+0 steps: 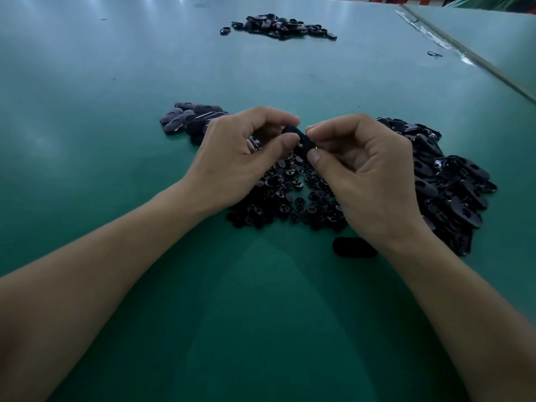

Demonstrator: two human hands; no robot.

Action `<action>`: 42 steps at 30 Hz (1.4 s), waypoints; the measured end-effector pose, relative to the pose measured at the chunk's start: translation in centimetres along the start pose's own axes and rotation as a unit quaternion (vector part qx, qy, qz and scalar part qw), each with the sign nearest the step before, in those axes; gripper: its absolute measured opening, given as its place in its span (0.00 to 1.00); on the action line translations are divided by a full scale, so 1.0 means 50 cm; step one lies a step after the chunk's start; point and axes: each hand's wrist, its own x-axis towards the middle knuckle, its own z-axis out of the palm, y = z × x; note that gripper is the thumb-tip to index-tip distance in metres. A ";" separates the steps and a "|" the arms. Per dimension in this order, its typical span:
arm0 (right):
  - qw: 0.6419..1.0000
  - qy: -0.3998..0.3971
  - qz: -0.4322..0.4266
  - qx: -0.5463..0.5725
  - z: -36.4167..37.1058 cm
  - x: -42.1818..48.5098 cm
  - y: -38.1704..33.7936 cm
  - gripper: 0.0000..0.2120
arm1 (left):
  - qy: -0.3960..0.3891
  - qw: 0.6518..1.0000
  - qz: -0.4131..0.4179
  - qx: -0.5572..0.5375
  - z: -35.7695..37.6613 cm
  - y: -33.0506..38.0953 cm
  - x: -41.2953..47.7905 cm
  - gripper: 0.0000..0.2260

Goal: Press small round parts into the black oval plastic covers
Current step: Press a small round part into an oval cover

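A heap of small black round plastic parts (290, 198) is laid centrally on the green counter (116, 140). A heap of black oval plastic covers (452, 181) is placed right of it, a smaller stack of covers (191, 120) behind-left, and another pile of covers (278, 26) far behind.

Glossy green surface (87, 140), with pale streaks of reflected overhead light (150, 2) at its far left. A thin pale strip (470, 58) runs diagonally across the far right, bordering a second green panel (493, 33).
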 end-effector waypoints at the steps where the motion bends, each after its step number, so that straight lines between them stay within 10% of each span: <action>1: 1.000 0.003 0.004 -0.006 -0.001 -0.001 0.000 0.16 | -0.002 1.000 0.000 -0.009 0.000 0.000 0.000 0.06; 22: 0.981 0.044 0.029 -0.186 -0.006 -0.002 -0.002 0.05 | -0.005 0.998 -0.018 -0.053 -0.007 0.010 -0.001 0.08; 31: 0.914 -0.096 0.028 -0.393 0.000 -0.014 -0.001 0.10 | 0.036 0.998 -0.038 -0.044 -0.010 0.001 0.005 0.07; 42: 0.927 -0.112 0.029 -0.358 0.010 -0.013 -0.008 0.05 | 0.043 0.997 -0.060 -0.035 -0.010 -0.001 0.010 0.10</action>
